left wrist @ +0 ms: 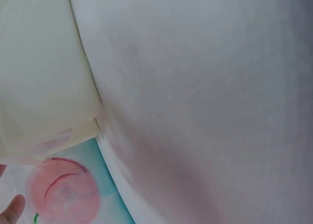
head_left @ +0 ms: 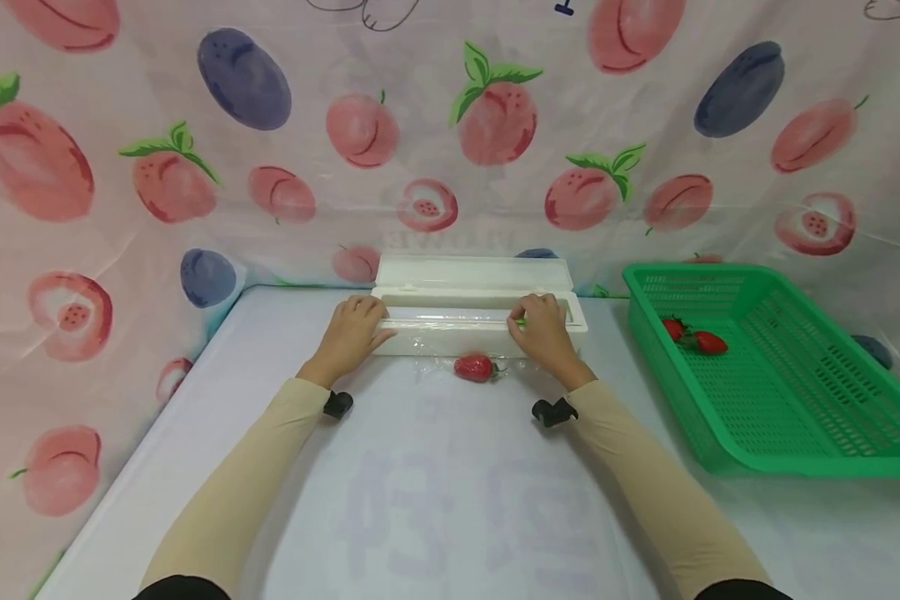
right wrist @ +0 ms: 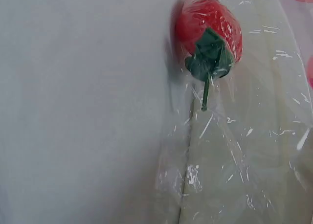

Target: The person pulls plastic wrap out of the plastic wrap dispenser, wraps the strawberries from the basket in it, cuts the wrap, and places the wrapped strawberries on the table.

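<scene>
A long white cling film dispenser [head_left: 450, 340] lies near the wall with its lid [head_left: 472, 273] raised. My left hand [head_left: 348, 329] holds its left end, fingers over the top and thumb along the front edge. My right hand [head_left: 543, 329] pinches the small green slide cutter [head_left: 521, 322] on the rail near the right end. Clear film hangs over the front, covering a red strawberry [head_left: 476, 367] with a green stem. In the right wrist view, the wrinkled film lies over the strawberry [right wrist: 210, 28]. The left wrist view shows mostly the dispenser's outer side [left wrist: 44, 62] and a fingertip.
A green plastic basket [head_left: 720, 442] stands to the right, holding a few strawberries [head_left: 708, 342] in its far left corner. A fruit-printed sheet [head_left: 427, 125] hangs behind the table. White cloth [head_left: 435, 492] covers the tabletop.
</scene>
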Available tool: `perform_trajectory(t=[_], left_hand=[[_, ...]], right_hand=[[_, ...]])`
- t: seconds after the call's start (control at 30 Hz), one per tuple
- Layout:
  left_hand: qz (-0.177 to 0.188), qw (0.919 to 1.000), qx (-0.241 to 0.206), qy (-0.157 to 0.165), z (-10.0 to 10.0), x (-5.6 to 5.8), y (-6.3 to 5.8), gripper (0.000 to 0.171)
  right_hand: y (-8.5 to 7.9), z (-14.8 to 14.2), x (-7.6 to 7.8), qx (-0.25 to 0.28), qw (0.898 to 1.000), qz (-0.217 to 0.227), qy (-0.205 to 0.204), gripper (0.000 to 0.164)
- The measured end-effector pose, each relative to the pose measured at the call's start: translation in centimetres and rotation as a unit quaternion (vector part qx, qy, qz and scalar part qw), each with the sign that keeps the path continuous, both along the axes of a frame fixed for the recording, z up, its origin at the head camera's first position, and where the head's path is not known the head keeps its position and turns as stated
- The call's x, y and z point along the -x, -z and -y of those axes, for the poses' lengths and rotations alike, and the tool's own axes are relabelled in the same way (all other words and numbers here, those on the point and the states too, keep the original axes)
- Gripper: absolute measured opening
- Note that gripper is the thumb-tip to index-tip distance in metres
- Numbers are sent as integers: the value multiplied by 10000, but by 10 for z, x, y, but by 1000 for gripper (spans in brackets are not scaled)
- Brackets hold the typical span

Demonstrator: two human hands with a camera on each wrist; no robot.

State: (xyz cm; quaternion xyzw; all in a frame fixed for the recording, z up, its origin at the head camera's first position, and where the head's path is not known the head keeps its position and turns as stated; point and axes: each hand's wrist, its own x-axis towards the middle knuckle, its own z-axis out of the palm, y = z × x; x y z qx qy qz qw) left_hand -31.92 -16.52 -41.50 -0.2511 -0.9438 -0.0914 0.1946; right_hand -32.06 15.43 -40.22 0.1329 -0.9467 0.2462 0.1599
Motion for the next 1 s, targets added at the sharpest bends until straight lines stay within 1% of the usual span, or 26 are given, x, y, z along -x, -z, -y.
perform_trajectory(t=[0.13,0.37,0.57,0.67,0.87,1.0], left_hand=[[6,10000,36,3,1,0,0,34],[-60,10000,45,-3,2,-2,-1,33],[49,10000,59,-14,1,-2,-2,34],[86,9999,52,-20,1,-2,-2,34],[85,9999,79,-23,1,-2,-3,35],[94,9999,56,-4,1,-2,-3,34]], right_hand=[[2,-7,-1,-30,10000,-58,65,9],[0,-19,-4,414,9991,-67,-31,9],[0,-29,-5,496,9987,-48,109,10],[1,-37,-6,535,9984,-130,137,9],[6,-56,-5,695,9962,-340,391,8],[9,-63,-5,703,9954,-513,391,9]])
